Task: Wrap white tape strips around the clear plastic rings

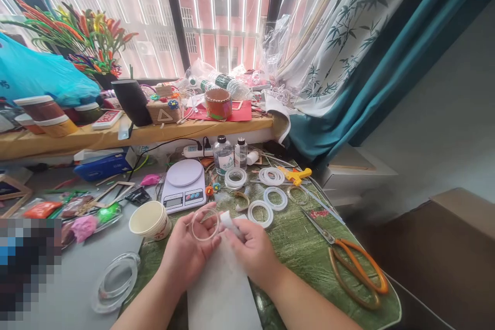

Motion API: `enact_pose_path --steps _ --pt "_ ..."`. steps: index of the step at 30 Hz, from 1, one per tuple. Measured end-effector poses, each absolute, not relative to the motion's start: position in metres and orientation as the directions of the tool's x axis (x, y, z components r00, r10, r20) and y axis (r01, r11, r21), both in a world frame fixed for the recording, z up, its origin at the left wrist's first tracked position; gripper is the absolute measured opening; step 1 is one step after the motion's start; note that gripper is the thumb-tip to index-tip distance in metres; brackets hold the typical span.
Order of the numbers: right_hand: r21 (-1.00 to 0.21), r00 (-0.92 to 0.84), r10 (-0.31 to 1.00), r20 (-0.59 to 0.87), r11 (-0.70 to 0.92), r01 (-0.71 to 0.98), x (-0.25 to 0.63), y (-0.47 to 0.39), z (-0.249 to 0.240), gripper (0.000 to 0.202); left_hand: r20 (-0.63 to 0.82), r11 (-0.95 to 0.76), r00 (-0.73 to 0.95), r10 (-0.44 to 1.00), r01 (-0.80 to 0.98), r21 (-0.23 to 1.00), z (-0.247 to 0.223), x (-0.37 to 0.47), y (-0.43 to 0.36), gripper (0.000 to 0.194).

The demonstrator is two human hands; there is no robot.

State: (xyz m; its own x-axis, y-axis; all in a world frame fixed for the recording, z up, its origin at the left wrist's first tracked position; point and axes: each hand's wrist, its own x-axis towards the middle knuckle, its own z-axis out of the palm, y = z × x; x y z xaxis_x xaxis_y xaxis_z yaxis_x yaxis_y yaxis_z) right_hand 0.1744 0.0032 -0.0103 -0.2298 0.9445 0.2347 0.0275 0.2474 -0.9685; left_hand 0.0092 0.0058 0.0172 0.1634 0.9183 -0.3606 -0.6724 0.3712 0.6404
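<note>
Near the middle of the view, a thin clear ring (193,230) rests in my left hand (189,252), whose fingers curl behind it. My right hand (253,252) grips a small white block (231,224) close to the ring's right side. Below both hands lies a pale flat board (220,294). Just beyond them on the green mat sit white ring molds (260,213) and a curved amber piece (243,199). A stack of paper cups (149,220) stands left of my left hand.
A kitchen scale (184,185) and two clear bottles (223,155) stand farther back. Orange-handled scissors (348,263) lie at the right, a yellow glue gun (297,175) behind them. Clear rings (116,281) lie at the lower left. A cluttered wooden ledge (154,131) runs along the window.
</note>
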Motion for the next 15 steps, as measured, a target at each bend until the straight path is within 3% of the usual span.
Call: enact_pose_path --steps 3,6,10,15 --pt "-0.990 -0.144 0.989 0.027 0.006 -0.144 0.176 0.008 -0.016 0.029 -0.448 0.424 0.160 0.880 -0.691 0.585 0.018 0.006 0.008 0.026" --pt "-0.930 -0.152 0.980 -0.128 -0.172 -0.325 0.176 0.012 -0.022 0.045 -0.453 0.400 0.122 0.883 -0.702 0.590 0.016 0.005 0.009 0.023" --pt "-0.890 -0.152 0.980 -0.131 -0.183 -0.417 0.170 0.012 -0.022 0.054 -0.350 0.293 0.056 0.935 -0.676 0.676 0.012 0.002 0.008 0.023" --pt "-0.925 -0.321 0.942 -0.096 -0.204 -0.322 0.164 0.008 -0.018 0.053 -0.249 0.177 -0.048 0.967 -0.575 0.799 0.001 -0.001 0.007 0.035"
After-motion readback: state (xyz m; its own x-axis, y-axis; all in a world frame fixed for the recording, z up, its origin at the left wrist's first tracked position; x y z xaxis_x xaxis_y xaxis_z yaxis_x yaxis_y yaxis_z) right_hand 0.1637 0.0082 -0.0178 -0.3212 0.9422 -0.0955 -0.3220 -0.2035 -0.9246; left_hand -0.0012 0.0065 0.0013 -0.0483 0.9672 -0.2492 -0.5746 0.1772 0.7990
